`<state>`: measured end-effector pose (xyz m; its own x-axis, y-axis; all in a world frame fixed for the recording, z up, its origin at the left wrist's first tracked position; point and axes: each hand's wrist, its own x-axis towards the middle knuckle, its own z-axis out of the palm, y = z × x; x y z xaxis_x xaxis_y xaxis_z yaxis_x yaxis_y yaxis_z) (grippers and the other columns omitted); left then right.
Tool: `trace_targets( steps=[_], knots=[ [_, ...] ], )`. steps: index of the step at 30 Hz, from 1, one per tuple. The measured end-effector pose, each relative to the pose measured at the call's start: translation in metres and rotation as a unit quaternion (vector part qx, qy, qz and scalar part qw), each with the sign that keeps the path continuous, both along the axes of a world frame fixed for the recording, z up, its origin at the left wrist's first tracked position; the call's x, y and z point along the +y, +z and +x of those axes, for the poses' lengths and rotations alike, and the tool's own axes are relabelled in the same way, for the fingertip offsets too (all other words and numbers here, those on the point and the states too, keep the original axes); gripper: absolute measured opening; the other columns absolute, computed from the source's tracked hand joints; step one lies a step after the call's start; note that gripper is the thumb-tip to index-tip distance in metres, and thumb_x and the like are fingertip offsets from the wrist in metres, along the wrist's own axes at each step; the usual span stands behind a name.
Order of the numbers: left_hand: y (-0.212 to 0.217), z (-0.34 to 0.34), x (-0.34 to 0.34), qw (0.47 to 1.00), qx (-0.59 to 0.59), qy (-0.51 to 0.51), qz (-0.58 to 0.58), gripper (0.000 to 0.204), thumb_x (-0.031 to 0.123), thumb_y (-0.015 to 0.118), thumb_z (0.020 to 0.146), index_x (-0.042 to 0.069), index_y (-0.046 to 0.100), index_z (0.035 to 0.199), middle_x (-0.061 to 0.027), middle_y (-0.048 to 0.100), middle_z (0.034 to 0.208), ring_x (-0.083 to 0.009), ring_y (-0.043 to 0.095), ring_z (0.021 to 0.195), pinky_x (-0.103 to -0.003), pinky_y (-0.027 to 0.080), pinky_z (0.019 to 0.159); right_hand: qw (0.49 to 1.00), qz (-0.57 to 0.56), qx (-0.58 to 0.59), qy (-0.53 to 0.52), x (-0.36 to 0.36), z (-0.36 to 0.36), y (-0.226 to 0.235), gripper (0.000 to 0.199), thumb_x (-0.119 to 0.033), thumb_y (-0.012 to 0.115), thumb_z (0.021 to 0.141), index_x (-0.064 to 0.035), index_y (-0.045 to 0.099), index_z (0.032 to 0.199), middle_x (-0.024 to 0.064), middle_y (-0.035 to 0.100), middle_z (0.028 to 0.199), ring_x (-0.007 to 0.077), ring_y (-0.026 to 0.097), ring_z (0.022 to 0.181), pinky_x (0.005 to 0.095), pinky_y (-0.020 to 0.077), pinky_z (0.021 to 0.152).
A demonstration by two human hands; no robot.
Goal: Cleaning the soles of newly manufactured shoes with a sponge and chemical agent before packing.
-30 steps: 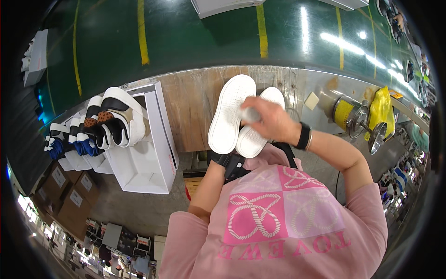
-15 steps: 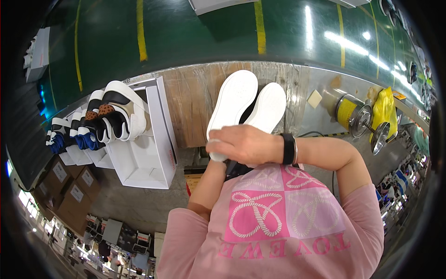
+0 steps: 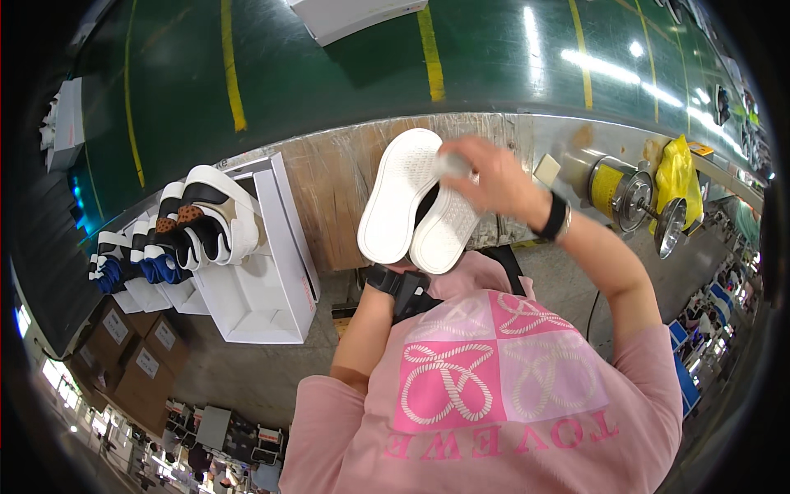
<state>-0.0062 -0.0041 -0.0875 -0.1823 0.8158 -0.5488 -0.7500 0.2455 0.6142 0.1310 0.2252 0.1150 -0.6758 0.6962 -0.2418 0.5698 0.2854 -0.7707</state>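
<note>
A pair of shoes [image 3: 401, 193] is turned with its white soles up, side by side, above the near edge of the bench. My left hand [image 3: 401, 267] is under their near ends and holds them from below; most of its fingers are hidden. My right hand [image 3: 498, 177] pinches a small whitish pad [image 3: 453, 165] over the far part of the right-hand sole; motion blurs the pad, so its kind is unclear. Textured tread shows on both soles.
An open white shoebox [image 3: 267, 288] stands at left beside several strapped shoes [image 3: 218, 210]. To the right are a metal dispenser can [image 3: 621, 193], a yellow bag [image 3: 679, 177] and a cream block [image 3: 547, 169]. Beyond the wooden bench top [image 3: 325, 181] runs a green conveyor belt [image 3: 510, 74].
My right hand has moved from the near end of the soles up and right to the far part with the pad. The shoes have tilted, showing more of their near ends.
</note>
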Motion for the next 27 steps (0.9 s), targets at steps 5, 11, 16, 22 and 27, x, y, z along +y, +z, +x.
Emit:
trace_targets(
  steps=[5,11,16,22,27],
  knots=[
    [0.001,-0.017,-0.011,1.000,-0.017,-0.012,-0.006,0.052,0.025,0.057,0.104,0.001,0.045,0.149,-0.0162,0.056,0.144,-0.0254,0.057,0.128,-0.038,0.048,0.107,0.972,0.048,0.155,0.171,-0.073,-0.006,0.033,0.052,-0.005,0.074,0.069,-0.0148,0.061,0.119,0.0107,0.066,0.119,0.0327,0.069,0.107,0.0395,0.0601,0.091],
    [0.010,-0.021,-0.009,0.999,-0.020,-0.047,-0.009,0.052,0.026,0.058,0.104,0.001,0.045,0.148,-0.0164,0.056,0.144,-0.0256,0.057,0.128,-0.038,0.048,0.107,0.990,0.049,0.024,-0.130,-0.011,0.039,-0.041,0.033,-0.012,0.075,0.084,-0.0083,0.063,0.115,0.0143,0.068,0.110,0.0334,0.068,0.101,0.0423,0.0583,0.084],
    [0.028,-0.026,-0.010,0.994,-0.009,-0.107,0.002,0.054,0.029,0.056,0.104,0.001,0.044,0.149,-0.0167,0.055,0.145,-0.0265,0.056,0.130,-0.039,0.047,0.109,0.989,0.093,0.115,-0.018,-0.048,0.026,-0.018,0.035,-0.007,0.075,0.082,-0.0091,0.064,0.115,0.0133,0.068,0.112,0.0339,0.068,0.103,0.0418,0.0581,0.085],
    [0.040,-0.030,0.008,0.987,0.012,-0.161,-0.001,0.057,0.032,0.055,0.104,0.002,0.044,0.150,-0.0171,0.054,0.147,-0.0275,0.054,0.131,-0.040,0.045,0.110,0.984,0.051,0.139,-0.095,-0.021,0.021,-0.045,0.036,-0.008,0.078,0.083,-0.0074,0.064,0.117,0.0145,0.067,0.117,0.0340,0.069,0.102,0.0399,0.0593,0.084],
    [0.052,-0.024,0.016,0.978,0.031,-0.207,0.005,0.059,0.036,0.054,0.104,0.002,0.043,0.150,-0.0175,0.052,0.148,-0.0284,0.053,0.133,-0.041,0.044,0.112,0.972,0.037,0.111,-0.205,-0.004,0.037,-0.074,0.039,-0.013,0.079,0.085,-0.0050,0.064,0.121,0.0165,0.069,0.113,0.0303,0.070,0.092,0.0377,0.0586,0.075]
  ],
)
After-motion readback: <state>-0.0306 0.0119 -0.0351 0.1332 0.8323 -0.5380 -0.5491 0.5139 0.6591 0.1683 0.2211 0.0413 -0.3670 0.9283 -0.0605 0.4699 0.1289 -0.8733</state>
